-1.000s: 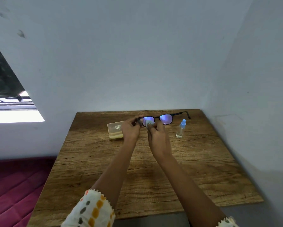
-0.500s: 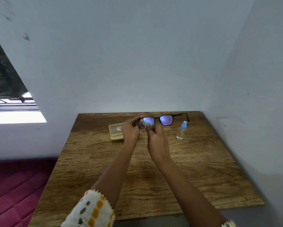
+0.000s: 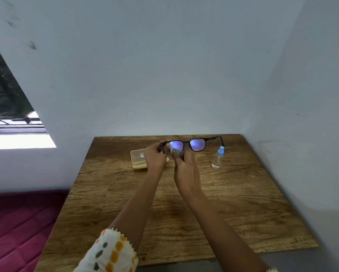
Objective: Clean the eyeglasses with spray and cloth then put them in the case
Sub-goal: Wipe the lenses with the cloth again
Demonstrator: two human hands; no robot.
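Black-framed eyeglasses (image 3: 197, 144) with blue-glinting lenses are held up over the far part of the wooden table (image 3: 233, 203). My left hand (image 3: 155, 159) grips the frame at its left end. My right hand (image 3: 185, 169) pinches a small pale cloth (image 3: 174, 151) against the left lens. The right temple arm sticks out toward the wall. A small clear spray bottle (image 3: 217, 158) with a blue cap stands upright on the table to the right of my hands. A pale yellow glasses case (image 3: 138, 159) lies closed behind my left hand, partly hidden by it.
The table sits in a corner, with one grey wall (image 3: 164, 75) behind it and another on the right. A dark red quilted mattress (image 3: 17, 222) lies low on the left. A bright window opening (image 3: 13, 134) is at the far left.
The camera has tilted slightly, so the scene sits a little lower in view. My hands keep their hold on the glasses, and the cloth has shifted slightly on the left lens.
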